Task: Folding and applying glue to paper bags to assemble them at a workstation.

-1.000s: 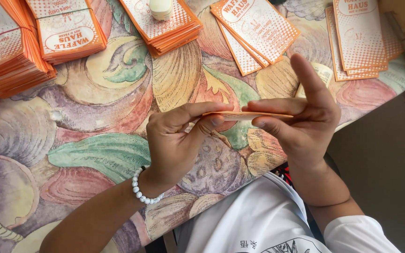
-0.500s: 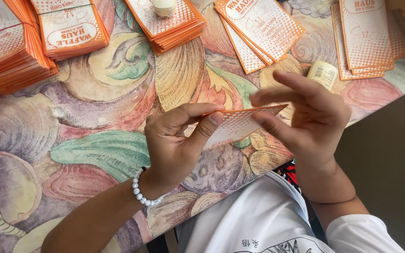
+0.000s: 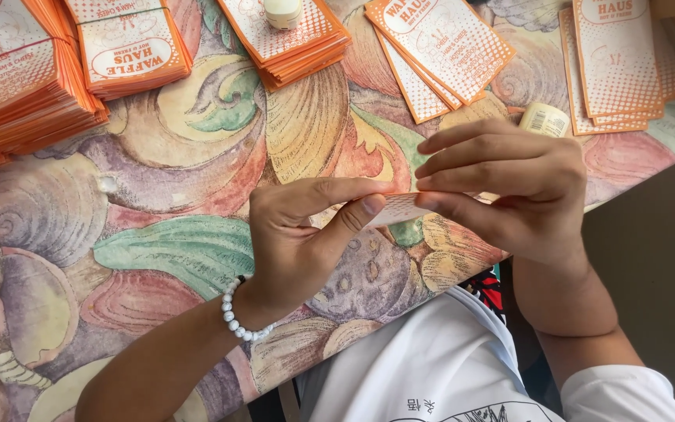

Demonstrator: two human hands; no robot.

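Together, left hand (image 3: pixel 294 234), right hand (image 3: pixel 513 187), pinching paper sleeve (image 3: pixel 397 209).

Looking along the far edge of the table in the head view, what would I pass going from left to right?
Tall orange stack → smaller stack → stack with a white cap on top → fanned sheets → small roll → last pile.

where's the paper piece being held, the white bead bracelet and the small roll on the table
paper piece (image 3: pixel 398 209), head view, bare middle strip between the thumbs
white bead bracelet (image 3: pixel 236 319), head view, beads on the left wrist
small roll (image 3: pixel 544 119), head view, its pale labelled side
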